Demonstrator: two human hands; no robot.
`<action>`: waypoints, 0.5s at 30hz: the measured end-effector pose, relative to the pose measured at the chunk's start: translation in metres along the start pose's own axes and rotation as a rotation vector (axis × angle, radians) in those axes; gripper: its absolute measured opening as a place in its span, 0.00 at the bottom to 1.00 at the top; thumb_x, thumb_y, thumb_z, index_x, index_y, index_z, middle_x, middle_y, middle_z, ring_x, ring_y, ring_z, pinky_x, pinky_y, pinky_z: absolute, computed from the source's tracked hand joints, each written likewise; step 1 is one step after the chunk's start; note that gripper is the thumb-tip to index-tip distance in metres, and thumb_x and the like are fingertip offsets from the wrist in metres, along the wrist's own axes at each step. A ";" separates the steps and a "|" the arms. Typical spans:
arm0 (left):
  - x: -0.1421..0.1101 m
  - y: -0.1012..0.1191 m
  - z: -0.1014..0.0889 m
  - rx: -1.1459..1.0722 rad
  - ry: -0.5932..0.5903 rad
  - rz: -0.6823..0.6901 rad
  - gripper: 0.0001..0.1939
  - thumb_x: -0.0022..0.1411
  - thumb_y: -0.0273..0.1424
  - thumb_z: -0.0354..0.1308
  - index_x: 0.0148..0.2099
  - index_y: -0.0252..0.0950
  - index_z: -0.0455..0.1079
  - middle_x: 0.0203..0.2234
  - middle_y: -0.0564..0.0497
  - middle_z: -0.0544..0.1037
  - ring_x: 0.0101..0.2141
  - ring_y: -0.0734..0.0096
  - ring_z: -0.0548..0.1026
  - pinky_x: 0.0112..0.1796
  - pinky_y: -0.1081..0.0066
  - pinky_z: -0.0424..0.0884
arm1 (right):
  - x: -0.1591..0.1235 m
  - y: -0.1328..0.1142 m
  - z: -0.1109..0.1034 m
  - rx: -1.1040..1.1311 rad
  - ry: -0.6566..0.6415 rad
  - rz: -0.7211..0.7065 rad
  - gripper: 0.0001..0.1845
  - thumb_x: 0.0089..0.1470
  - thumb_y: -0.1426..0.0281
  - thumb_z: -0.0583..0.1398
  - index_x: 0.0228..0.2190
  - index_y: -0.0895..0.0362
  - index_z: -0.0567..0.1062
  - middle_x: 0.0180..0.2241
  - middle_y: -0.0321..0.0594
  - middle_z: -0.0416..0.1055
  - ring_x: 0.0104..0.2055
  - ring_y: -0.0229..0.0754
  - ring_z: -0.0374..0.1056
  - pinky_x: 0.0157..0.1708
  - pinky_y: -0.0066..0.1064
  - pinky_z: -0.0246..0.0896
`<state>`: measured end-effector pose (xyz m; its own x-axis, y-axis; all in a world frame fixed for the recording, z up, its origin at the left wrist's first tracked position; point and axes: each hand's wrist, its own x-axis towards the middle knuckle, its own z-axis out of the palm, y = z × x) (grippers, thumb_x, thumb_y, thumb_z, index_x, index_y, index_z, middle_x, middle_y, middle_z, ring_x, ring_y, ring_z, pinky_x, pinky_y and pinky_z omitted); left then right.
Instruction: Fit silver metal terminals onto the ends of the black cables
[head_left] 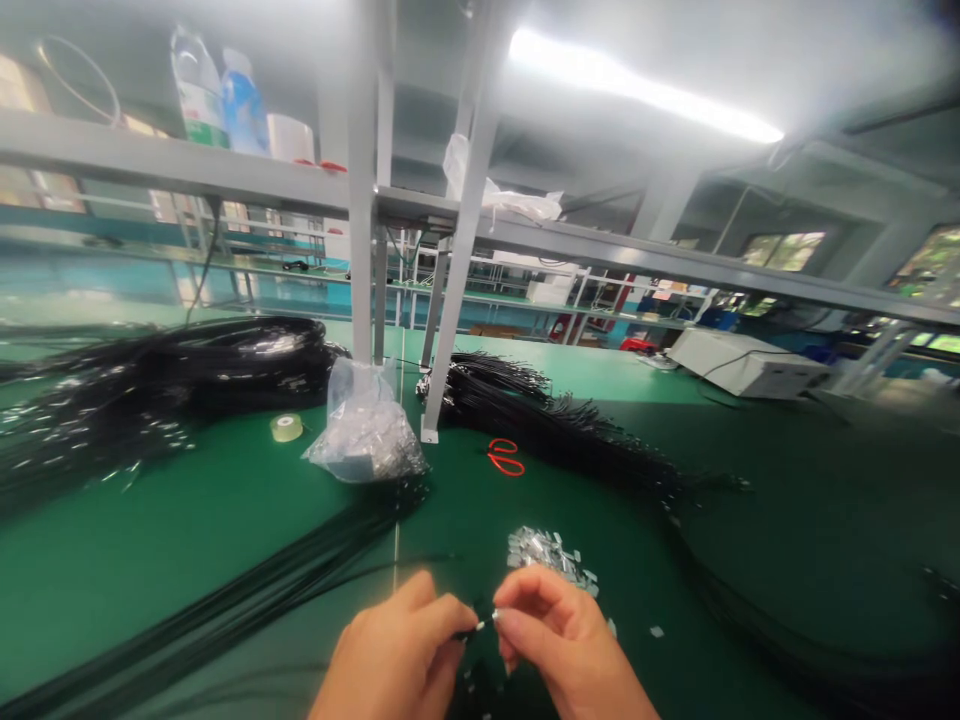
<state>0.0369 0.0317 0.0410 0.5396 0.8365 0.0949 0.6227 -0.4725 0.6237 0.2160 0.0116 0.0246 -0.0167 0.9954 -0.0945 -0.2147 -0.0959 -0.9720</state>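
Observation:
My left hand [405,645] is closed in a pinch on a black cable, whose pale tip [481,626] sticks out past the fingertips. Just to its right, my right hand [559,632] pinches a tiny whitish or silvery piece [496,616], too small to name surely. The tip and the piece nearly meet; I cannot tell whether they touch. Behind my right hand lies a pile of small shiny clear or silver pieces [541,550]. To the left, a bundle of black cables [300,560] runs across the green tabletop [187,560].
A plastic bag of small parts [369,435] stands by the shelf post [450,290]. Nearby are a tape roll [286,428] and red-handled scissors [506,458]. Thick black cable bundles [247,365] lie left and right [570,440]. A white box-shaped device [750,365] sits back right.

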 end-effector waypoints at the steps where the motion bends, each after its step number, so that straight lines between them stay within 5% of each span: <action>1: 0.001 -0.001 0.000 -0.035 -0.008 0.012 0.19 0.54 0.19 0.51 0.43 0.43 0.74 0.30 0.53 0.73 0.29 0.72 0.73 0.30 0.77 0.64 | 0.000 0.002 0.001 -0.054 -0.010 -0.008 0.14 0.41 0.63 0.69 0.26 0.58 0.74 0.19 0.32 0.68 0.23 0.34 0.63 0.26 0.26 0.58; 11: 0.001 -0.013 -0.003 -0.330 -0.044 -0.009 0.24 0.51 0.16 0.49 0.50 0.35 0.64 0.31 0.54 0.76 0.32 0.73 0.73 0.34 0.76 0.65 | 0.004 0.011 0.017 -0.148 -0.106 0.051 0.17 0.39 0.59 0.68 0.25 0.59 0.72 0.18 0.32 0.66 0.21 0.33 0.61 0.24 0.26 0.57; 15: 0.002 -0.015 -0.005 -0.387 -0.029 -0.038 0.24 0.50 0.16 0.51 0.50 0.36 0.64 0.33 0.53 0.76 0.33 0.72 0.73 0.37 0.75 0.65 | 0.000 0.005 0.023 -0.068 -0.018 0.063 0.22 0.39 0.59 0.68 0.35 0.56 0.71 0.23 0.32 0.68 0.22 0.36 0.65 0.23 0.28 0.61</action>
<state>0.0258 0.0421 0.0354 0.5393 0.8407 0.0477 0.3860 -0.2972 0.8733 0.1926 0.0111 0.0247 -0.0460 0.9871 -0.1531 -0.1454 -0.1582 -0.9766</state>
